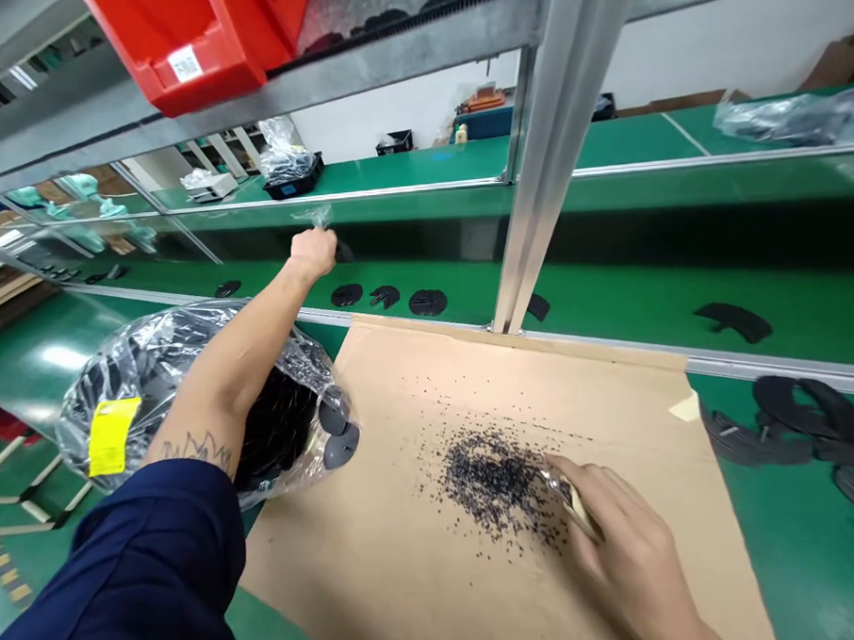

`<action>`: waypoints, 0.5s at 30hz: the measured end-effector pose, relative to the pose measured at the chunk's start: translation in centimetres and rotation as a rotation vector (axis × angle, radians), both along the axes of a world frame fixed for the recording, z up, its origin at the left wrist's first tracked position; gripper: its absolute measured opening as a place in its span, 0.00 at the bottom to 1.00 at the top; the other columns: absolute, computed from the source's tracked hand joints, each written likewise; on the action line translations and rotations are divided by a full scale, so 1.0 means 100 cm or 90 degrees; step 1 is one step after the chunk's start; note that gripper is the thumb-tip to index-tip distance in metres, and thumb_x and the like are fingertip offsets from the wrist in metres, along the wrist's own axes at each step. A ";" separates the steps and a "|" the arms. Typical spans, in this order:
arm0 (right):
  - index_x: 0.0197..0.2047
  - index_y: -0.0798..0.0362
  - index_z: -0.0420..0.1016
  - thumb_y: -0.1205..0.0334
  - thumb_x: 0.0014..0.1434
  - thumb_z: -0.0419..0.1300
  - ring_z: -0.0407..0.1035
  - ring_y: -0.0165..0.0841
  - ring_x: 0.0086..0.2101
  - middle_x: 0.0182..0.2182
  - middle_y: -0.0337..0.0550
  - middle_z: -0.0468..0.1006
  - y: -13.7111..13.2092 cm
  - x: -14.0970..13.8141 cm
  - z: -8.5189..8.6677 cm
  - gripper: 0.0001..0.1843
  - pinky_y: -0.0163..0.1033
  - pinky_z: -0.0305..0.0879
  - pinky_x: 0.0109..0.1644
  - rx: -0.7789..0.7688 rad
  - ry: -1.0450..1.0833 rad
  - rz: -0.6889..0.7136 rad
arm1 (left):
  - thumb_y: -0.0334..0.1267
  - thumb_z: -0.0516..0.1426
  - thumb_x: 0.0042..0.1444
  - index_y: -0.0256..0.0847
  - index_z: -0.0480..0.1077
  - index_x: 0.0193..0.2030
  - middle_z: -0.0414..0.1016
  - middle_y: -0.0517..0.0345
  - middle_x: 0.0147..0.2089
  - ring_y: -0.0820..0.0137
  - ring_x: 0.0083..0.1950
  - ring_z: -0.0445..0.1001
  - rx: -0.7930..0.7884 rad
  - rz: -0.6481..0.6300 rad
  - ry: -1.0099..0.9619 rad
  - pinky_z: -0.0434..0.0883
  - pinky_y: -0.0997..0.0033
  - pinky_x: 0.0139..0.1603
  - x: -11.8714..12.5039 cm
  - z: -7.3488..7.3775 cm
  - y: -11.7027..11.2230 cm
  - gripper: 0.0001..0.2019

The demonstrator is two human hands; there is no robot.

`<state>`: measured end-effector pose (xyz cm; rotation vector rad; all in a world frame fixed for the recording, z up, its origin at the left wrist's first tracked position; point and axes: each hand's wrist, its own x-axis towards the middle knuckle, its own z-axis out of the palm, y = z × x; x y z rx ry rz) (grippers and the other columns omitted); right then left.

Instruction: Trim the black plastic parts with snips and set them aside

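On a sheet of brown paper (352, 550) laid over a green workbench (798, 568), a scattered heap of black granules (491, 482) sits just beside the right hand (621, 557), whose fingers (605, 501) curl narrowly around a small pale stick (578, 507) at the heap's edge. The left hand (315, 252), stretched to the bench's far side, pinches a wisp of clear plastic (311, 215) just above a row of flat black discs (346, 294). A clear plastic bag (152, 360) of more black discs lies under that forearm, at the paper's left edge.

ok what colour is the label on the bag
yellow, shows best in the head view: the label on the clear plastic bag
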<state>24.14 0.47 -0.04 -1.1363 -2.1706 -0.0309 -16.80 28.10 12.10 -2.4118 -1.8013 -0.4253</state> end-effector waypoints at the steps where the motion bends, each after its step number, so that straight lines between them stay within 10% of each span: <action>1: 0.62 0.51 0.67 0.76 0.63 0.51 0.73 0.37 0.33 0.35 0.46 0.78 -0.002 -0.002 0.001 0.26 0.41 0.71 0.36 -0.009 0.029 0.019 | 0.36 0.61 0.62 0.29 0.73 0.40 0.80 0.43 0.43 0.50 0.56 0.76 -0.001 0.031 0.005 0.70 0.50 0.62 0.007 0.007 -0.006 0.08; 4: 0.63 0.50 0.68 0.77 0.62 0.53 0.73 0.36 0.33 0.35 0.45 0.77 -0.007 -0.012 0.005 0.28 0.39 0.72 0.36 -0.018 0.094 0.057 | 0.34 0.60 0.59 0.32 0.75 0.39 0.80 0.46 0.41 0.53 0.51 0.78 -0.062 0.056 0.029 0.71 0.56 0.57 0.039 0.019 -0.043 0.06; 10: 0.66 0.47 0.68 0.74 0.61 0.61 0.75 0.36 0.38 0.51 0.54 0.72 -0.022 -0.036 0.011 0.31 0.40 0.73 0.36 0.014 0.190 0.093 | 0.34 0.57 0.62 0.37 0.75 0.37 0.78 0.57 0.31 0.71 0.30 0.72 -0.377 -0.407 -0.021 0.65 0.72 0.33 0.127 -0.005 -0.180 0.06; 15: 0.49 0.49 0.74 0.75 0.62 0.59 0.76 0.35 0.37 0.39 0.46 0.79 -0.031 -0.045 0.018 0.16 0.38 0.73 0.39 -0.038 0.231 0.229 | 0.34 0.53 0.68 0.38 0.73 0.44 0.79 0.60 0.37 0.74 0.35 0.75 -0.403 -0.406 -0.023 0.70 0.78 0.38 0.138 -0.036 -0.248 0.08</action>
